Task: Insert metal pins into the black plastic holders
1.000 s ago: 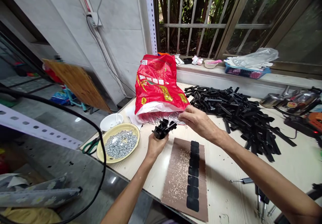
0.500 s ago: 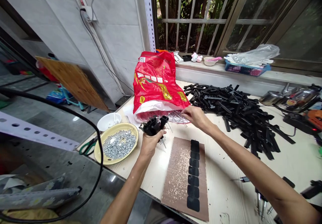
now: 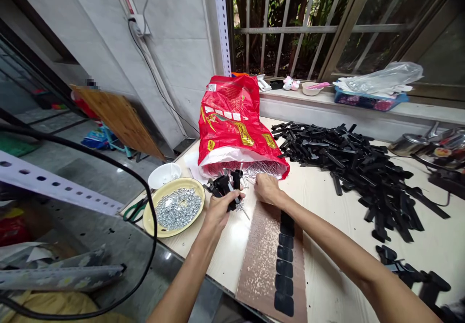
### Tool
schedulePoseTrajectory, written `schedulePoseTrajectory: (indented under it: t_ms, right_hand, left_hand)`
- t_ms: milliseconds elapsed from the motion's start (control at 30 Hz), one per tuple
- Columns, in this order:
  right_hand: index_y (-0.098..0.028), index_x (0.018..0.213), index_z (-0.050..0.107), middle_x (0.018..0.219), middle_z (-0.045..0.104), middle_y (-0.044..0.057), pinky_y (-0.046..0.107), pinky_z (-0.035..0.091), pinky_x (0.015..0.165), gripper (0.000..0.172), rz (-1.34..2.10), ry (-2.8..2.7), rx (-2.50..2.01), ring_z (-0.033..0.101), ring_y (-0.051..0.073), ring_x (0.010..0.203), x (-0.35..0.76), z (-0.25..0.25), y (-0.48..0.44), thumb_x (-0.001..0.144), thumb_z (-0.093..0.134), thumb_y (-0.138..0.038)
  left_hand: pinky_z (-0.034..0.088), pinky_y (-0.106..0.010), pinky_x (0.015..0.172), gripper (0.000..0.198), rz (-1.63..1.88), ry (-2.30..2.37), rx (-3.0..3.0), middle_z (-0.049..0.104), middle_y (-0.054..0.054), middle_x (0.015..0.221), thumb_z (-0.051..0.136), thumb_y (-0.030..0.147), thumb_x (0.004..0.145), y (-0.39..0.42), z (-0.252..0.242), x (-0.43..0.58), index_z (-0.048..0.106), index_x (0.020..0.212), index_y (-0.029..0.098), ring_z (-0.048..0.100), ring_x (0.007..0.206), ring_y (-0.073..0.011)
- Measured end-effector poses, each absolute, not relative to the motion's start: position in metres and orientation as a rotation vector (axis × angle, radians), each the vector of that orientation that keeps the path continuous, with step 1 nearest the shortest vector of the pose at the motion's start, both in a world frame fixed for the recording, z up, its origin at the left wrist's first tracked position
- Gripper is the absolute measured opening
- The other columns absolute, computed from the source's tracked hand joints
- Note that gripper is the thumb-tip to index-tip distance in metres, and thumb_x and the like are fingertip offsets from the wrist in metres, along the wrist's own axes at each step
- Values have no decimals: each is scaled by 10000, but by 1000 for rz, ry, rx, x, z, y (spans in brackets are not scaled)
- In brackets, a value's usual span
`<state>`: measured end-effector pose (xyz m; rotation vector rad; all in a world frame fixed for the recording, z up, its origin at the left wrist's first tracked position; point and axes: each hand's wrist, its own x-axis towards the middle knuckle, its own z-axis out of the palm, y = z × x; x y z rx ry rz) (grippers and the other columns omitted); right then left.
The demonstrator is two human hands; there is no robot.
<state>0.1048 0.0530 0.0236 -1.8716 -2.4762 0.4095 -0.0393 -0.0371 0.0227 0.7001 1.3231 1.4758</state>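
Note:
My left hand (image 3: 220, 211) is closed around a bunch of black plastic pieces (image 3: 222, 186), with a thin metal pin sticking out below them. My right hand (image 3: 267, 188) is curled in front of the mouth of a red bag (image 3: 236, 119). Its fingertips are turned away, so what they hold, if anything, is hidden. Long thin metal pins (image 3: 256, 169) lie in the bag's opening. Below my right hand is a brown board (image 3: 259, 265) with a row of black rounded pads (image 3: 284, 269) on it.
A yellow dish (image 3: 199, 211) of small shiny metal parts, a white bowl (image 3: 154, 180) and green-handled scissors (image 3: 132, 210) are at left. A large heap of black plastic pieces (image 3: 348, 163) spreads at right. More black pieces (image 3: 409, 274) lie at the near right. A black cable (image 3: 154, 226) loops at left.
My right hand has moved left and nearer to me, from the bag's right edge to above the board. My left hand still grips the black pieces. The view has shifted slightly.

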Motion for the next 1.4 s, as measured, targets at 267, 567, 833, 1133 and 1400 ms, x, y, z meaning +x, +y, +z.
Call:
schedulePoseTrajectory:
  t_ms: [267,567,833,1133,1400]
  right_hand:
    - [-223,1319,359,824,655,10,282,486,687,452,666,-1913,-1021,618,145,724,138,94,24,886,486,-266]
    - [-308,1290,417,882,664,-13,301,527,779,430,854,-1796,-642,650,140,809,99,104,0,881,544,-271]
    - [-309,1291,457,996,682,8,347,478,896,440,800,-1793,-664,624,165,994,96,94,4,868,577,-293]
    - [-221,890,611,923,701,22,398,400,968,97,881,-1786,-722,600,187,1040,88,76,10,865,553,-294]
    - [-207,874,583,966,692,57,402,393,995,140,1064,-1751,-714,508,214,1206,88,63,12,854,560,-344]
  left_hand:
    - [499,-291,688,258,1413,1671,973,724,-62,779,722,229,584,-36,19,-29,725,826,142,657,779,-218]
    - [408,-231,518,111,1314,1773,1288,630,-2,589,625,213,624,-44,41,-15,653,684,125,566,578,-158]
    - [384,-211,510,38,1275,1776,1384,582,15,566,588,167,619,-43,43,-18,606,635,138,529,562,-136]
    - [384,-215,542,124,1273,1793,1466,629,-2,646,564,162,659,-38,32,-26,640,755,138,558,588,-143]
    - [375,-212,547,181,1254,1815,1587,659,-15,722,535,138,664,-34,22,-35,636,814,153,592,653,-160]
